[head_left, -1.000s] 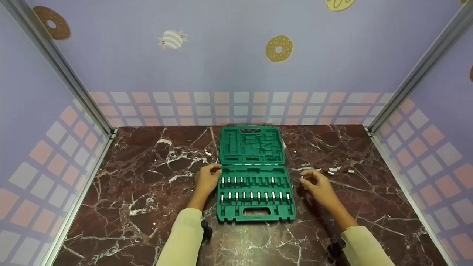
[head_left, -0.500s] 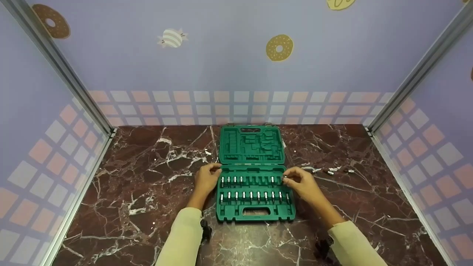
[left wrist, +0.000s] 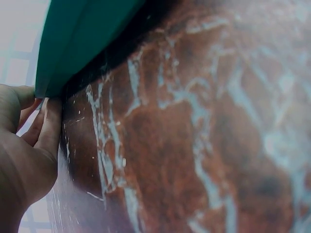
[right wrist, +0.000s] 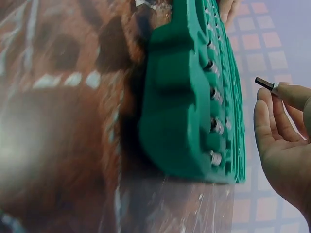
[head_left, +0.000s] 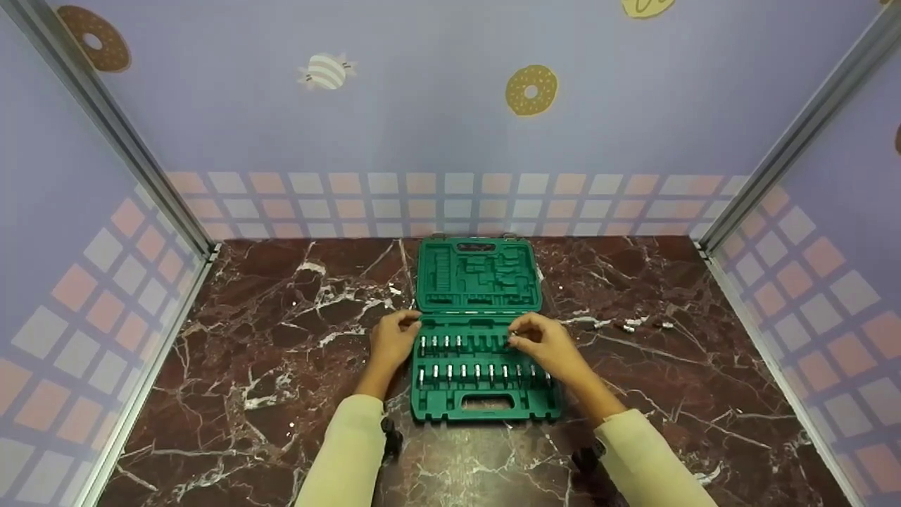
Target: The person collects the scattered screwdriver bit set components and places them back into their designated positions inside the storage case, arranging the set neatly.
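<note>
A green socket case point(head_left: 436, 405) lies unfolded on the table, with two rows of silver bit sockets point(head_left: 478, 372) in its near half. My left hand point(head_left: 393, 345) holds the case's left edge between thumb and fingers, as the left wrist view shows at the case corner point(left wrist: 48, 82). Over the right part of the upper row is my right hand point(head_left: 552, 350). Its thumb and fingertips pinch a bit socket point(right wrist: 265, 83) with a dark tip and silver base, raised off the case in the right wrist view. The hand covers some slots of the upper row.
Several loose small metal pieces point(head_left: 628, 328) lie on the marbled table point(head_left: 295, 394) to the right of the case. The case's lid point(head_left: 480, 274), with moulded recesses, lies flat toward the back wall point(head_left: 436, 141). Side walls enclose the table left and right.
My right hand has moved left, from beside the case to over the upper row, carrying the bit socket. The left hand stays at the case's left edge.
</note>
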Demonstrator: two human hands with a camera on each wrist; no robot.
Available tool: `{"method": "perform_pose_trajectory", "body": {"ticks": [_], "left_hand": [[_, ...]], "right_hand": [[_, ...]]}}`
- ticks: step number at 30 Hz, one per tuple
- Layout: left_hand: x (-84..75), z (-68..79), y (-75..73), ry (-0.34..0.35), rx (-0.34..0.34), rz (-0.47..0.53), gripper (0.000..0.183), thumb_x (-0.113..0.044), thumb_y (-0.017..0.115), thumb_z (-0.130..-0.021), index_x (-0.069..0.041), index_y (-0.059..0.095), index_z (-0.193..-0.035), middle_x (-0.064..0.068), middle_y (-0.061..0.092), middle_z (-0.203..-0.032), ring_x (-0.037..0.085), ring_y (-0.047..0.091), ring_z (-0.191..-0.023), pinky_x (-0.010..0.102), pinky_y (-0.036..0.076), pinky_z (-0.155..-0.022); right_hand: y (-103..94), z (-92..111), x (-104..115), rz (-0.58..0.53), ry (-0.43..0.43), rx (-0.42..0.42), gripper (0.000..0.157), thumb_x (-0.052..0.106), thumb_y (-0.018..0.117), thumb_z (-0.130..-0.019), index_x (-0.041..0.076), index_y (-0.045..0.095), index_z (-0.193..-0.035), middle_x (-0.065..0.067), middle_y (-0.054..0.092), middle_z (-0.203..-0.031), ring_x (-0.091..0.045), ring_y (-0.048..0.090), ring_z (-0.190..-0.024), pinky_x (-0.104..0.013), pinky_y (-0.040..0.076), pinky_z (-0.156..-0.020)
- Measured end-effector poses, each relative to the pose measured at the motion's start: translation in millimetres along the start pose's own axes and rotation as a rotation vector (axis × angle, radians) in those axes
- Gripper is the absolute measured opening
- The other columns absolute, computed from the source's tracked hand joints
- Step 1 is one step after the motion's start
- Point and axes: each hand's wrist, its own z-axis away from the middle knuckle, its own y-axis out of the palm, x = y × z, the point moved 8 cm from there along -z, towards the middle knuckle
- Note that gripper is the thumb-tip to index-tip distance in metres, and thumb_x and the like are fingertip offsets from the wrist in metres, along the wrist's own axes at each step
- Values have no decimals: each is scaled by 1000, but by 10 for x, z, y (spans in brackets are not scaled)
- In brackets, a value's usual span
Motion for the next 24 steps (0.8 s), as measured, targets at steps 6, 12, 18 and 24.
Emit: {"method": "perform_pose_trajectory", "body": {"ticks": [6, 12, 18, 24], "left_hand": [[10, 0, 8, -6, 2, 2, 18, -17, 71, -99, -15, 78, -116, 5, 77, -106, 27, 71, -103, 49, 55, -92], [34, -2, 22, -14, 9, 16, 19, -16, 70, -99, -15, 78, -116, 5, 77, -107, 28, 71, -102, 49, 55, -90], [11, 6, 15, 6, 13, 24, 19, -14, 70, -99, -13, 78, -116, 7, 77, -106, 28, 71, -102, 49, 55, -91], [17, -7, 14, -2, 3, 19, 18, -15, 70, -99, -14, 78, -116, 6, 77, -106, 27, 71, -101, 49, 55, -92]], "right_hand": [[127, -107, 104, 91, -16, 43, 14, 9, 74, -95, 8, 73, -109, -8, 74, -103, -18, 70, -90, -26, 56, -76], [255, -204, 151, 135, -19, 92, 16, 11, 75, -95, 7, 74, -110, -5, 75, -104, -18, 71, -91, -34, 58, -79], [387, -268, 161, 165, -8, 148, 16, 10, 73, -96, 7, 74, -111, -5, 75, -103, -18, 71, -92, -37, 60, -81], [492, -317, 175, 189, 31, 193, 15, 8, 70, -97, 5, 75, -112, -7, 75, -102, -20, 73, -92, -36, 61, -81]]}}
